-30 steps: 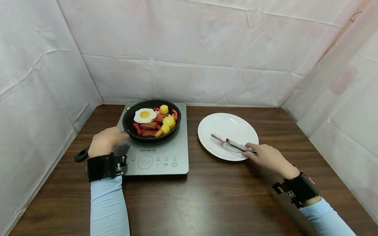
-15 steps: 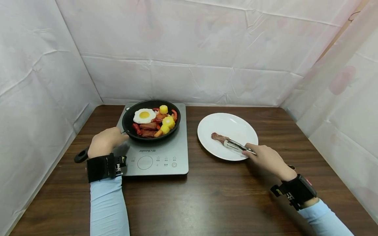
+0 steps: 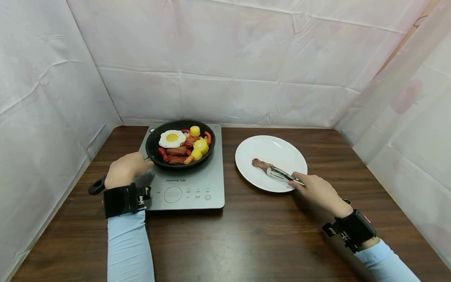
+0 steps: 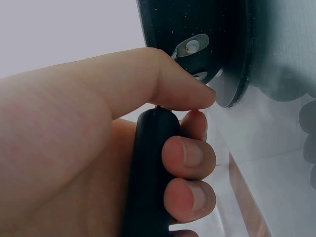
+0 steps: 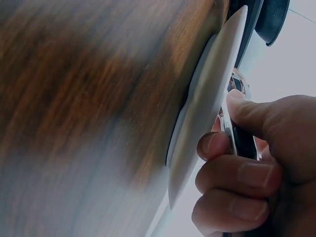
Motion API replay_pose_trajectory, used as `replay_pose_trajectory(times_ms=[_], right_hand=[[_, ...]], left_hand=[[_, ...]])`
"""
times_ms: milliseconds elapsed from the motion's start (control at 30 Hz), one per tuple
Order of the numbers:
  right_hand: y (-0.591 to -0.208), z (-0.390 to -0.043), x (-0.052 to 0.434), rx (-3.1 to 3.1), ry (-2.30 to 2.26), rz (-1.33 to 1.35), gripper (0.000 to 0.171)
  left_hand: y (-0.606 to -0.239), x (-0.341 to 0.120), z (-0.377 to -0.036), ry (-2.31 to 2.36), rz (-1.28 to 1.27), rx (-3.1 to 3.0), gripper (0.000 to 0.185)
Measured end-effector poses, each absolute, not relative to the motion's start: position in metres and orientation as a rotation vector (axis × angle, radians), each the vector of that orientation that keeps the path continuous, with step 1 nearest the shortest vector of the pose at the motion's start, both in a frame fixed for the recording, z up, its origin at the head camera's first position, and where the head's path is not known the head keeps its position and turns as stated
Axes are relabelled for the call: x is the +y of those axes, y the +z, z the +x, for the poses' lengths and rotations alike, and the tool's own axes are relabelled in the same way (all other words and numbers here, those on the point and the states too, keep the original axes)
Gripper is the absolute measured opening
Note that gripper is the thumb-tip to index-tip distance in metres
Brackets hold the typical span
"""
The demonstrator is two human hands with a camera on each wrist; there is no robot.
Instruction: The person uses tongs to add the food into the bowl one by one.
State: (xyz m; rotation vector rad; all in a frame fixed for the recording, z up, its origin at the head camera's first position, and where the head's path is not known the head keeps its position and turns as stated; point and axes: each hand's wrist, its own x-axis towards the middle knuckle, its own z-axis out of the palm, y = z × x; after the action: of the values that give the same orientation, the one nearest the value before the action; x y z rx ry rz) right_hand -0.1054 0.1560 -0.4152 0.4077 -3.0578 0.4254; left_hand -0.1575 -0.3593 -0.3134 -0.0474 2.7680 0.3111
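My left hand [image 3: 127,169] grips the black handle [image 4: 150,173] of a frying pan [image 3: 183,165], fingers curled round it in the left wrist view. In the pan lie a fried egg [image 3: 172,138], corn pieces [image 3: 201,146], sausages [image 3: 177,151] and red pepper strips. My right hand [image 3: 317,192] holds metal tongs [image 3: 280,174] with black grips, thumb on top and fingers beneath. The tongs' tips are at a brown piece of meat [image 3: 261,164], which lies flat on the white plate [image 3: 246,145]. Part of the meat is hidden by the tongs.
The pan stands on a grey induction cooker [image 3: 197,196] on the left of the brown wooden table [image 3: 253,243]. White sheeting [image 3: 225,58] walls the table at the back and both sides. A strip of bare table lies between cooker and plate.
The meat has turned from edge-on to lying flat on the plate, and the tongs have rolled with it. The left hand and the pan have stayed put.
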Motion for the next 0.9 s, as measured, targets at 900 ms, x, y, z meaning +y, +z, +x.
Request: replay_pose_trajectory(times_ms=[900], right_hand=[[-0.378,-0.137,0.118,-2.962,0.406,0.487,0.027]], left_hand=[[-0.315,-0.362,-0.160,0.330,-0.016,2.778,0.044]])
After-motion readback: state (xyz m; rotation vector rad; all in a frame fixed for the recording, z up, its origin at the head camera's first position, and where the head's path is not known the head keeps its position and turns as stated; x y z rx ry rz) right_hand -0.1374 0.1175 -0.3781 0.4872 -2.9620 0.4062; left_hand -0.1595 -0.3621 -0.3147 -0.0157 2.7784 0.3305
